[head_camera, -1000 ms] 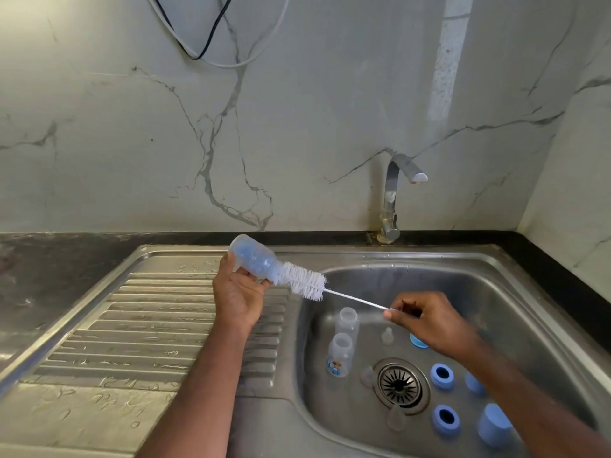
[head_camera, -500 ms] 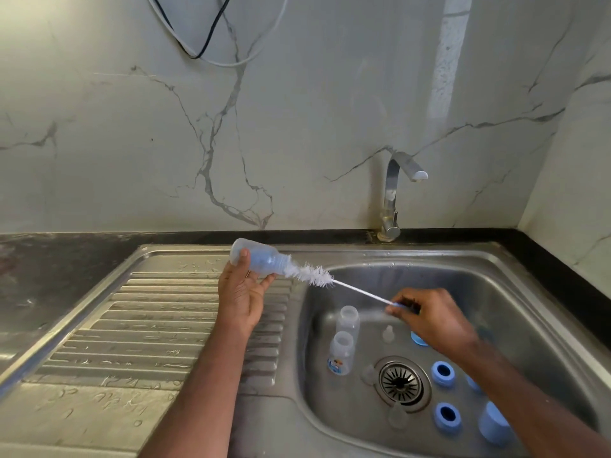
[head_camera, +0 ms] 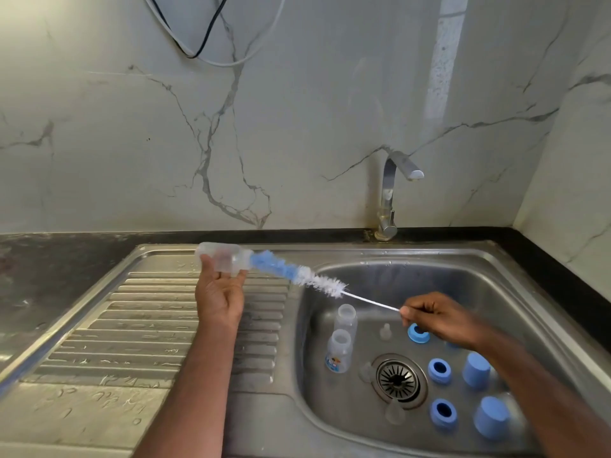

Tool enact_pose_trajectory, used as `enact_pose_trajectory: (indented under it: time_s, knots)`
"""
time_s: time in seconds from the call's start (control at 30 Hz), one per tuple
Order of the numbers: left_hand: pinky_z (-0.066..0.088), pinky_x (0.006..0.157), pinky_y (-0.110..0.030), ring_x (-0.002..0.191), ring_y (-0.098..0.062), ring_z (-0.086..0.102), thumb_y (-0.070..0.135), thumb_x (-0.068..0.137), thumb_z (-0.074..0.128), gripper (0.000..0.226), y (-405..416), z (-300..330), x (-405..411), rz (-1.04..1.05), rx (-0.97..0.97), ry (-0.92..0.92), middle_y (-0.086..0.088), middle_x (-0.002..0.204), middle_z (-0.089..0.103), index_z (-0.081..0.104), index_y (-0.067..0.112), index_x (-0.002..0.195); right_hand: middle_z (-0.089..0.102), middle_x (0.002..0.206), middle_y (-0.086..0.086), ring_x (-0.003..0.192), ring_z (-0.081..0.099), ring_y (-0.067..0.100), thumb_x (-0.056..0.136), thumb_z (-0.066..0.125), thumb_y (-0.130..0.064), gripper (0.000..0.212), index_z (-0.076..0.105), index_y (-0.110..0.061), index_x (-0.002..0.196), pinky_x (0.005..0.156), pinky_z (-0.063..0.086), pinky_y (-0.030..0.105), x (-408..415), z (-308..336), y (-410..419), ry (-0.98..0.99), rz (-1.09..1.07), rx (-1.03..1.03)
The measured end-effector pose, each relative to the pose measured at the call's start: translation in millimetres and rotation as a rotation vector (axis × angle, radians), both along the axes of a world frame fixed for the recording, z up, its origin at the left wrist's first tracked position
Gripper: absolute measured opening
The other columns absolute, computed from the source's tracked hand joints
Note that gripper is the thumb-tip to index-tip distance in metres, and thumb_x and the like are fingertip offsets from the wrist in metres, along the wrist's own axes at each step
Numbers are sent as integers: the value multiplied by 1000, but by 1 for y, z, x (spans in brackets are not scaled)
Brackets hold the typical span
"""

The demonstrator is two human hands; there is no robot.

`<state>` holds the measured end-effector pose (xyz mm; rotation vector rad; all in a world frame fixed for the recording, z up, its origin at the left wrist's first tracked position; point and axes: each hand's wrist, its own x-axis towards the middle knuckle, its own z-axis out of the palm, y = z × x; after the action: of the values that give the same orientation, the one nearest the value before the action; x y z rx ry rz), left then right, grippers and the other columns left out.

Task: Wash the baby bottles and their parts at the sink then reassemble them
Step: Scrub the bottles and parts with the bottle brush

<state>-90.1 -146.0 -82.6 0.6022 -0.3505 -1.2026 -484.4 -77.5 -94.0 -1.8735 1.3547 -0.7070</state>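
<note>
My left hand (head_camera: 220,297) holds a clear baby bottle (head_camera: 224,257) on its side above the drainboard, mouth pointing right. A blue and white bottle brush (head_camera: 297,274) sticks almost wholly out of that mouth. My right hand (head_camera: 436,317) pinches the brush's thin wire handle over the basin. Two more clear bottles (head_camera: 340,350) stand upright in the sink (head_camera: 496,269). Three blue screw rings (head_camera: 439,370), two blue caps (head_camera: 476,370) and several clear teats (head_camera: 385,332) lie on the basin floor around the drain (head_camera: 398,378).
The ribbed steel drainboard (head_camera: 148,332) lies left of the basin. A chrome tap (head_camera: 391,196) stands at the back wall, with no water running. Dark counter (head_camera: 49,259) borders the sink; marble walls rise behind and at the right. Cables (head_camera: 205,47) hang above.
My right hand has drawn the brush out to the right, so its blue bristle part now shows outside the bottle. The bottle has levelled out in my left hand.
</note>
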Motion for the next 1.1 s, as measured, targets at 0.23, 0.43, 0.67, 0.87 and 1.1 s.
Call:
enact_pose_trajectory:
  time_s: [0.23,0.43,0.67,0.87,1.1]
  knots:
    - [58,80,-40,104,-26,63,52,74,76,93,1,-3,-28,-203,1,-176,-13,120,59,42,4,146,56,64,4,58,49,5,99,61,-23,21,73,-29,84,57,41,19,-8,5,14,-8,-85,-180]
    - [57,81,-49,101,-28,65,43,84,71,66,19,-7,-89,-586,-199,-229,-16,113,64,54,8,136,50,59,-11,56,44,2,99,62,-23,21,68,-20,79,56,39,19,24,-2,5,47,-154,-253]
    - [58,77,-38,98,-25,62,29,98,54,37,16,-4,-86,-546,-245,-104,-13,113,64,56,9,128,57,66,4,60,50,4,98,64,-20,22,68,-19,76,60,44,23,14,3,9,45,-60,-198]
    - [57,73,-39,96,-23,63,39,107,38,45,21,-10,-106,-638,-120,-150,-13,116,61,50,10,140,58,64,-11,60,51,3,99,62,-30,26,63,-24,74,60,45,23,44,-8,1,95,-175,-278]
    - [55,93,-44,122,-30,60,31,73,88,86,13,-2,-88,-576,-227,-168,-15,131,61,46,5,142,58,62,-1,58,51,1,99,64,-20,26,65,-15,73,59,42,16,11,7,18,-58,11,-114]
